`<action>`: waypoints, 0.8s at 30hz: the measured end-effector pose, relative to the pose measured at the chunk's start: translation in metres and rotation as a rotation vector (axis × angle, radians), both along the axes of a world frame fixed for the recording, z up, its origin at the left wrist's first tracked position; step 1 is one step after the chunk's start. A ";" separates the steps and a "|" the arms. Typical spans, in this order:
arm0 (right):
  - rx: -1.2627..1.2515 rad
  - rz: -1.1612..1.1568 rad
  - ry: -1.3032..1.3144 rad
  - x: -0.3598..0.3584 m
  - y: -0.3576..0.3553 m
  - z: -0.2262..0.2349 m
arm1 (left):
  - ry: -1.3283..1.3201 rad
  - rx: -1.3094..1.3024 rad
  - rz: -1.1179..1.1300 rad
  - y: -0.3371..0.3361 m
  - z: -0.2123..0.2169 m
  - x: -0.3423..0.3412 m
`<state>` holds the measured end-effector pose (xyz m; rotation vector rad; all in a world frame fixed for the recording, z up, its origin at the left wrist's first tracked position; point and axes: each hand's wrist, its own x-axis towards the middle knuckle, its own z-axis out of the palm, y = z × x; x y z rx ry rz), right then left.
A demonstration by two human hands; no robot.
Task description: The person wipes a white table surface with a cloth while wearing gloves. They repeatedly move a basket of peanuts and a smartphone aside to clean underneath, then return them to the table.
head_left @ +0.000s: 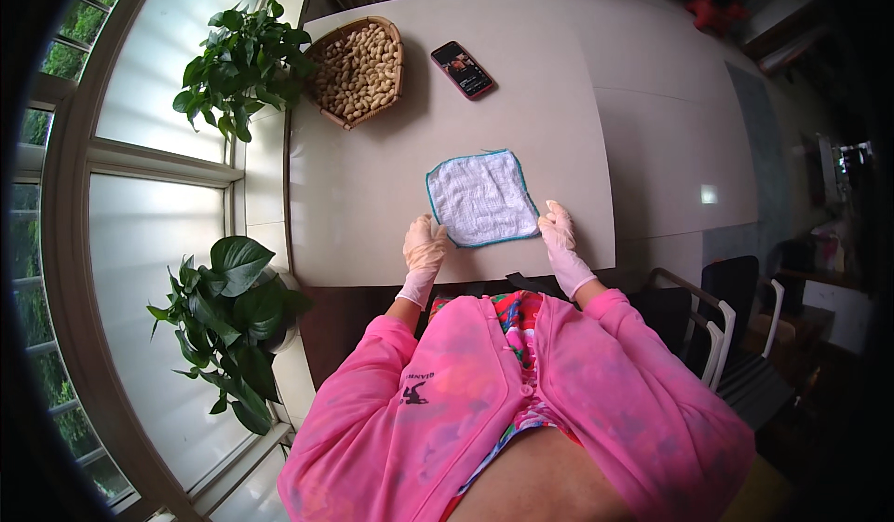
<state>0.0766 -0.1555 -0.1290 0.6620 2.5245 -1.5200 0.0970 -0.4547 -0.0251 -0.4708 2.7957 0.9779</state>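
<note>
A small white cloth (481, 198) with teal stitched edging lies spread on the pale table (372, 187), slightly wrinkled. My left hand (424, 250), in a thin translucent glove, is closed at the cloth's near left corner, its fingers curled against the edge. At the near right corner, my right hand (559, 238), gloved the same way, has its fingers pinched together on the edge. The fingertips partly hide both corners.
Toward the far left of the table stands a woven basket (346, 122) full of peanuts (358, 70). A phone (462, 69) with a lit screen lies to its right. Leafy potted plants (247, 61) line the window side. Dark chairs (736, 308) stand at right.
</note>
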 end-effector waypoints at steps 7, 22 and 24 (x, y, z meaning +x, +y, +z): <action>0.435 0.534 0.495 -0.024 -0.062 0.097 | 0.147 -0.272 -0.492 0.023 -0.001 -0.029; 0.775 0.979 0.005 -0.103 -0.075 0.081 | -0.238 -0.284 -0.460 0.045 0.016 -0.114; 0.796 0.968 0.018 -0.122 -0.069 0.080 | -0.224 -0.282 -0.444 0.055 0.010 -0.130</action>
